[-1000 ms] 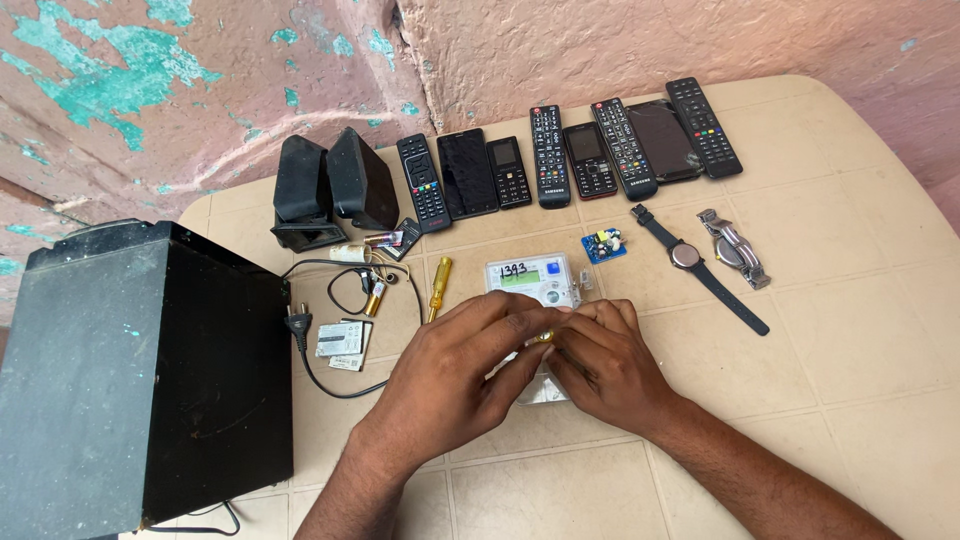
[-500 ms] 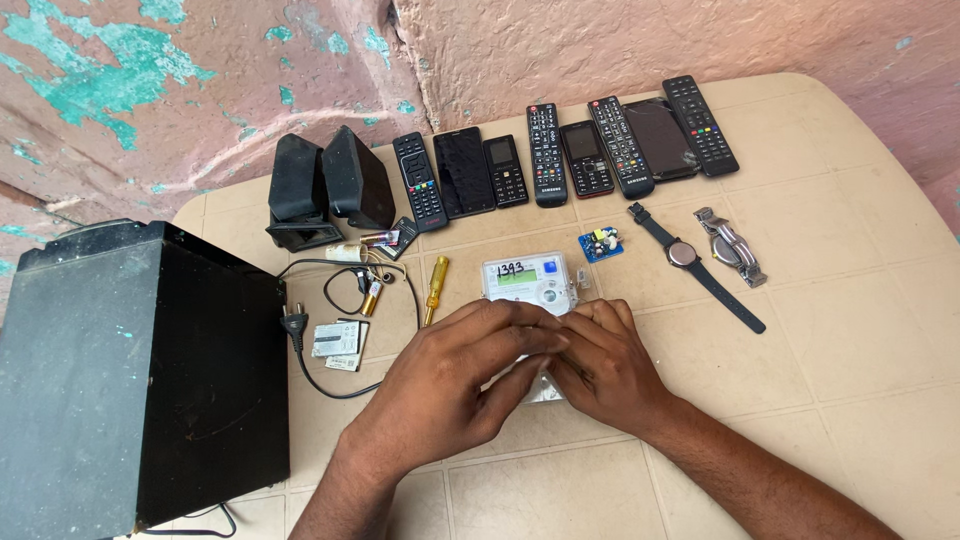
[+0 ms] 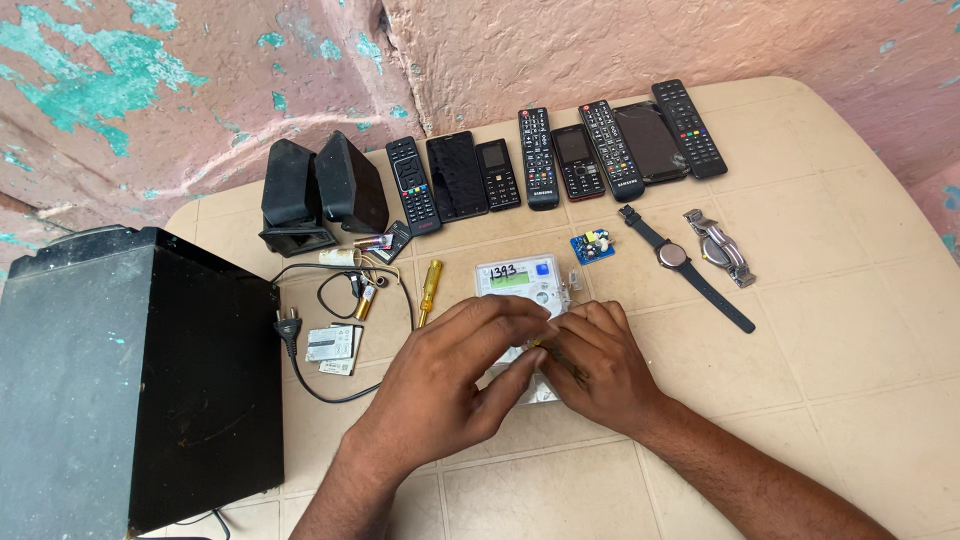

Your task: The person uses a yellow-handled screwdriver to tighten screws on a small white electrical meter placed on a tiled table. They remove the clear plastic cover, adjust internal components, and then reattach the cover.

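Both hands meet over the lower half of a white electricity meter (image 3: 522, 283) lying flat near the middle of the frame on a cream tiled table (image 3: 850, 330). The left hand (image 3: 455, 375) covers the meter's lower left side with fingers curled and narrow, pressing down on the casing. The right hand (image 3: 595, 360) sits touching it on the lower right, fingertips pinched together around something small at the meter's edge; what it grips is hidden, so it cannot be told.

The step in hand looks like working at a fastening or terminal on the meter's lower part, one hand steadying while the other picks. The next move would call for a firm hold on the body and fine fingertip work, perhaps with the yellow-handled screwdriver (image 3: 428, 290) lying just left of the meter.

The meter's upper part shows a pale green display and a white face with a grey button; its lower part is covered.

A row of remotes and phones (image 3: 560, 160) lines the top of the frame, and a black box (image 3: 120, 380) fills the lower left.
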